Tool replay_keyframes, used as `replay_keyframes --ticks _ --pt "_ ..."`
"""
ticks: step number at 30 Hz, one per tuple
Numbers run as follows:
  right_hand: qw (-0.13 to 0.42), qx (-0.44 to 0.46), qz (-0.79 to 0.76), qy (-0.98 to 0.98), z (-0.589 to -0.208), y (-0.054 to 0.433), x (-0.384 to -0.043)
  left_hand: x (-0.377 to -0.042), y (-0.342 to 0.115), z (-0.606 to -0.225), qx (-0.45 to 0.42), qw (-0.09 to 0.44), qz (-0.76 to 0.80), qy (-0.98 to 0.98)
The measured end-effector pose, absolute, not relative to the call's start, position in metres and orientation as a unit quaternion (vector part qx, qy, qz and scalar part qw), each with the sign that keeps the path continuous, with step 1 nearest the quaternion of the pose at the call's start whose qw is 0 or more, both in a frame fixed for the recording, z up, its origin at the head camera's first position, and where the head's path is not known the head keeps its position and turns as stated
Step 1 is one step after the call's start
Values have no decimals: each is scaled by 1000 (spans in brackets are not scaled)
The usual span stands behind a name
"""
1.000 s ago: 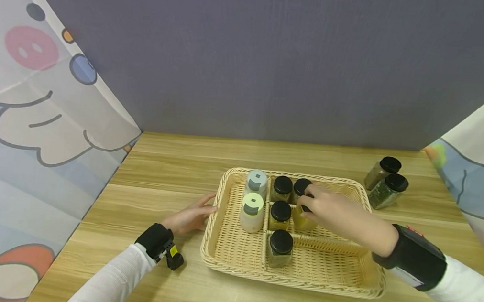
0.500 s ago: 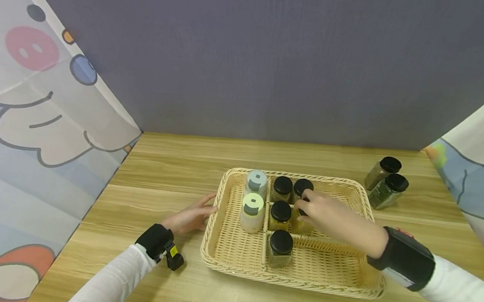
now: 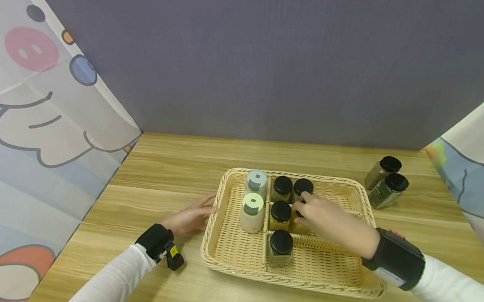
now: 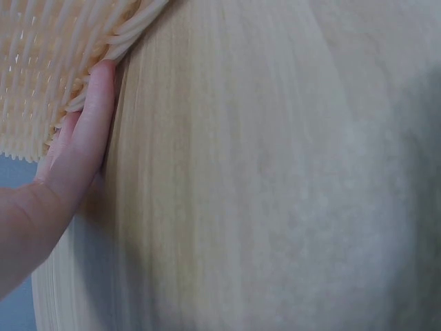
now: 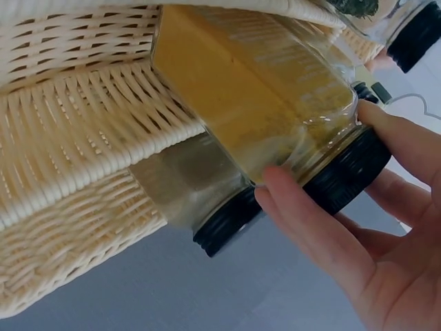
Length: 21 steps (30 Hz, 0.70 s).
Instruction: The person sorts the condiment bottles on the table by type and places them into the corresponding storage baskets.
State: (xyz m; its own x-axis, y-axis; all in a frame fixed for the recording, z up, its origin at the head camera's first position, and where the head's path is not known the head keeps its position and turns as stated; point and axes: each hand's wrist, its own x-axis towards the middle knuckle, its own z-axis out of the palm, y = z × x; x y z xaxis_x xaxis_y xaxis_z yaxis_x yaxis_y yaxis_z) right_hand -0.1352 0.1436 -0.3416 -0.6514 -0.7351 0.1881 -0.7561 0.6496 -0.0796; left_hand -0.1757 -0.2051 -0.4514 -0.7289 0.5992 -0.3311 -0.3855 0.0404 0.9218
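Note:
My right hand (image 3: 324, 219) pinches a glass spice jar of yellow powder (image 5: 248, 89) around its black lid and neck. In the right wrist view the thumb and fingers lie on opposite sides of that lid. The jar stands in the middle compartment of a wicker basket (image 3: 291, 282), beside a similar yellow jar (image 3: 280, 216); the hand mostly hides it from the head camera. Against the basket's left outer wall rest the extended fingers of my left hand (image 3: 190, 217), also seen touching the weave in the left wrist view.
Two black-lidded jars (image 3: 283, 188) (image 3: 303, 187) occupy the back compartment; another jar (image 3: 280, 250) stands in front. The left section holds a blue-lidded bottle (image 3: 257, 181) and a yellow-lidded one (image 3: 252, 214). Right of the basket are a brown jar (image 3: 381, 173) and a green one (image 3: 387, 192).
My right hand and forearm have shifted slightly left, bringing the pinched jar nearer its yellow neighbour. The left hand, basket and other jars look the same.

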Motion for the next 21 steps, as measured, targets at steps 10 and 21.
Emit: replay_keyframes --ticks 10,21 --pt "65 403 74 -910 -348 142 -137 -176 -206 -451 89 359 684 629" --pt "77 392 60 -915 -356 140 -137 -176 -206 -452 90 361 686 626"
